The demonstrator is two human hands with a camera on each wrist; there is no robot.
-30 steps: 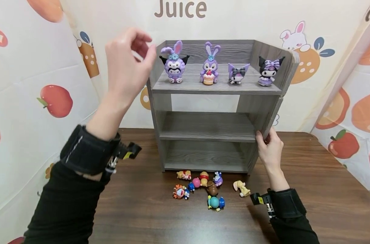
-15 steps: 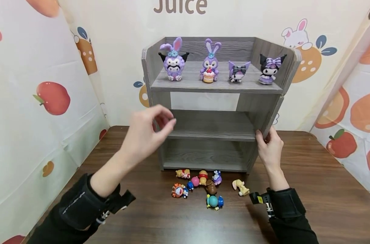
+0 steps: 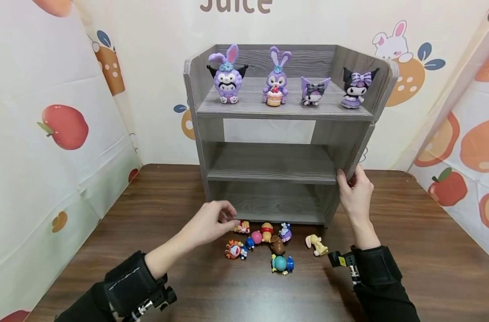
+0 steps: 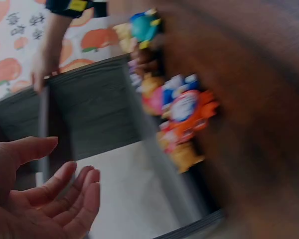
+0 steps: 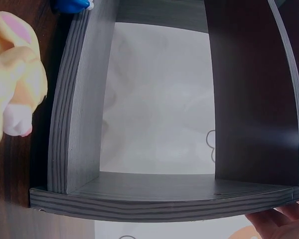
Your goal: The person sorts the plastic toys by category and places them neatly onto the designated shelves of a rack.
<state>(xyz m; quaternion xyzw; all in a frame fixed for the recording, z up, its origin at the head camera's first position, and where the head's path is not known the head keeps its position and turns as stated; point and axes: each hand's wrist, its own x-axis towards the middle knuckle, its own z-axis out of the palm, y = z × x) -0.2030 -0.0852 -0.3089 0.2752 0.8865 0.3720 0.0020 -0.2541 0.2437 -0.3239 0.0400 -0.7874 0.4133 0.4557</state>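
Observation:
My left hand [image 3: 210, 221] is low in front of the grey wooden shelf [image 3: 272, 175], its fingertips overlapping a small red-and-yellow figurine [image 3: 243, 227] in the head view. In the left wrist view its fingers [image 4: 79, 199] are loosely bent, apart from the thumb, with nothing between them. My right hand [image 3: 356, 190] grips the shelf's right side panel between thumb and fingers, at about middle-board height. Along the shelf's foot lie an orange lion-like figurine [image 3: 233, 249], a pink ball-shaped piece [image 3: 257, 237], a brown piece [image 3: 277, 245] and a teal-and-blue figurine [image 3: 280, 263].
On the top board stand several purple figures: a big-eared one [image 3: 227, 85], a rabbit with a cake [image 3: 274, 85], a bat-eared one [image 3: 313, 92] and a black-eared one [image 3: 355, 89]. A cream long-eared figurine [image 3: 316, 245] lies right of the pile on the brown table [image 3: 204, 290].
My left hand has come down from beside the shelf's top to the figurines at its foot. The right hand keeps its grip on the side panel. The head view has tilted down slightly.

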